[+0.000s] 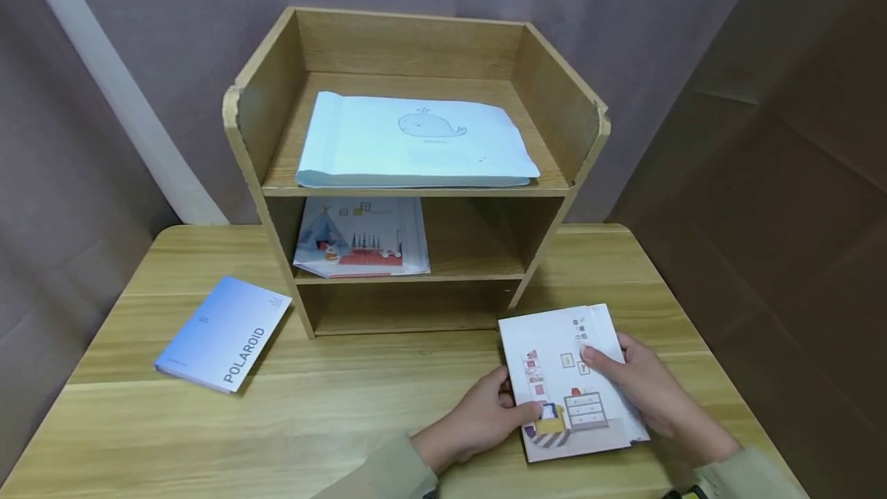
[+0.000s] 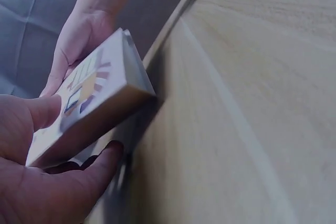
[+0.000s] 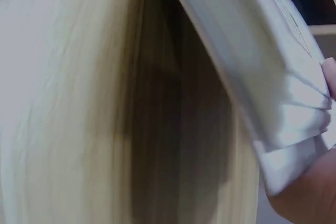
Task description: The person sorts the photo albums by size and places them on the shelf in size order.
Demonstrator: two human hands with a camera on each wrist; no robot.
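A white book (image 1: pixel 547 333) with a drawn drawer chest and yellow armchair on its cover is held between both hands above the table's right front. My left hand (image 1: pixel 481 416) grips its left edge, thumb on the cover and fingers beneath. On the opposite edge, my right hand (image 1: pixel 658 395) holds it with the thumb across the cover. The left wrist view shows the book (image 2: pixel 113 69) tilted, one edge close to the wood. In the right wrist view, the folded, creased paper side of the book (image 3: pixel 294 103) is beside part of the right hand (image 3: pixel 310 192).
A wooden shelf unit (image 1: pixel 412 45) stands at the back. On its top lies a pale whale-drawing packet (image 1: pixel 367 137); an illustrated book (image 1: pixel 363 237) lies on the middle shelf, left side. A blue-white POLAROID book (image 1: pixel 225 333) rests on the table (image 1: pixel 346 406) at left.
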